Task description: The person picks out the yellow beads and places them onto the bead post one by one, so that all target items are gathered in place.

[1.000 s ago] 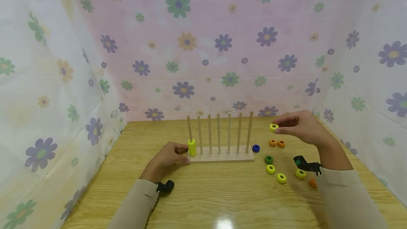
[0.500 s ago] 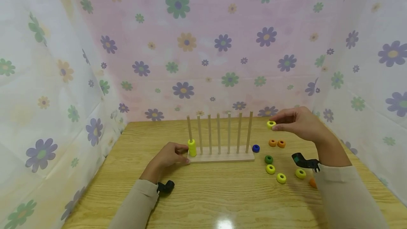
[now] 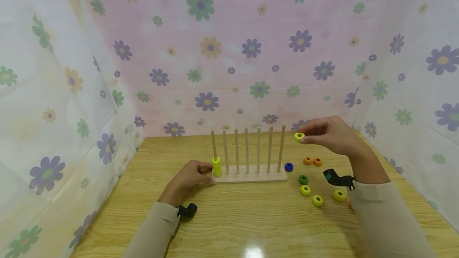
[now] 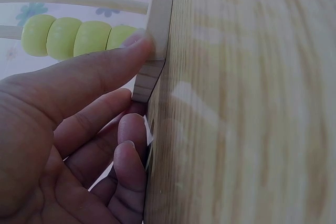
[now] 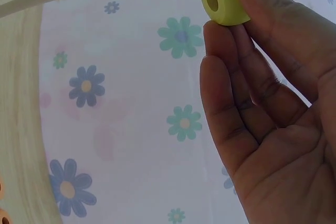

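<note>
Right hand (image 3: 333, 135) and pinched bead (image 3: 299, 137) have neared the rack (image 3: 251, 178); left hand (image 3: 191, 175) grips it. Four beads (image 3: 216, 168) threaded, others (image 3: 317, 201) loose.

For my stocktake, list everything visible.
Table: one, woodgrain, underneath
Flowered cloth: count unclear, pale, three sides
Peg rack: one, seven pegs, pale wood, on table
Stacked beads: four, yellow, leftmost peg
Held bead: one, yellow, right hand
Loose beads: three, yellow, right of rack
Orange beads: three, right of rack, one partly hidden
Green bead: one, right of rack
Blue bead: one, right of rack
Wrist devices: two, black
Sleeves: two, beige, forearms
Left hand: one, gripping rack
Right hand: one, holding bead
</note>
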Available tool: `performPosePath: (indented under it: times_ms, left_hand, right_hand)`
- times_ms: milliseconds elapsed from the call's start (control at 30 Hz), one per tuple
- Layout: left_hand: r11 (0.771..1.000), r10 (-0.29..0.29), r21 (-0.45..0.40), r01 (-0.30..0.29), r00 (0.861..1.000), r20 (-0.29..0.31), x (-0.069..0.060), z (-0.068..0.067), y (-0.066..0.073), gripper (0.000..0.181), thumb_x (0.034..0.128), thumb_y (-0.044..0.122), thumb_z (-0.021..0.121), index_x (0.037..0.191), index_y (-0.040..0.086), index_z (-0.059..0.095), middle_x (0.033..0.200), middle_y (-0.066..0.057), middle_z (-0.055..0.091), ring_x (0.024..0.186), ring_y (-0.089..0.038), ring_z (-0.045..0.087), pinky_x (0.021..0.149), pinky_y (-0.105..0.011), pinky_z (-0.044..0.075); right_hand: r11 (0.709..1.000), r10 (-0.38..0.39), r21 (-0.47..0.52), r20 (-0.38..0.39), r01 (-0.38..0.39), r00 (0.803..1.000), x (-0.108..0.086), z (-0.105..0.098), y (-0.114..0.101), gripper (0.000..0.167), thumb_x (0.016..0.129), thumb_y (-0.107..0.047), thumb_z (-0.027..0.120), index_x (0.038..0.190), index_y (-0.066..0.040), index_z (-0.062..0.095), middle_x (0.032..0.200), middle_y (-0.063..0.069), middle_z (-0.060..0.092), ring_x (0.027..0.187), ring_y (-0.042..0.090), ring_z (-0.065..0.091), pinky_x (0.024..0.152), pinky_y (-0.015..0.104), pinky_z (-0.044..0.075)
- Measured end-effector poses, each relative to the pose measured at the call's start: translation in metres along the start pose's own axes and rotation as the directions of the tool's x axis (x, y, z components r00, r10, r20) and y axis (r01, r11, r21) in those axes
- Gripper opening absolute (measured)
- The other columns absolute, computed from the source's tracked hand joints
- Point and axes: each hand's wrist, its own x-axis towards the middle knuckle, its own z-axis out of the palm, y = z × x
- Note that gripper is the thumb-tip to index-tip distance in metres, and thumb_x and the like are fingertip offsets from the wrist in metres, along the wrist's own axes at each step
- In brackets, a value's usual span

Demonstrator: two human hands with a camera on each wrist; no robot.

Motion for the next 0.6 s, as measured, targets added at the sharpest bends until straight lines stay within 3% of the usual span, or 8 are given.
performPosePath:
  times_ms: [600]
  left_hand:
    - [1.0,0.001,-0.012,-0.001,1.0,0.004,0.001,0.0,-0.001,0.06,0.0827,0.019,0.089,0.138,0.012,0.068,0.138,-0.009,0.067,0.118,-0.025,0.066,0.1,-0.044,0.055]
  right_hand:
    - [0.996,-0.004,0.092,0.025,0.002,1.0,0.014,0.004,-0.017,0.021,0.094,-0.006,0.076,0.114,-0.011,0.079,0.112,0.011,0.074,0.093,0.018,0.076,0.081,0.034,0.063]
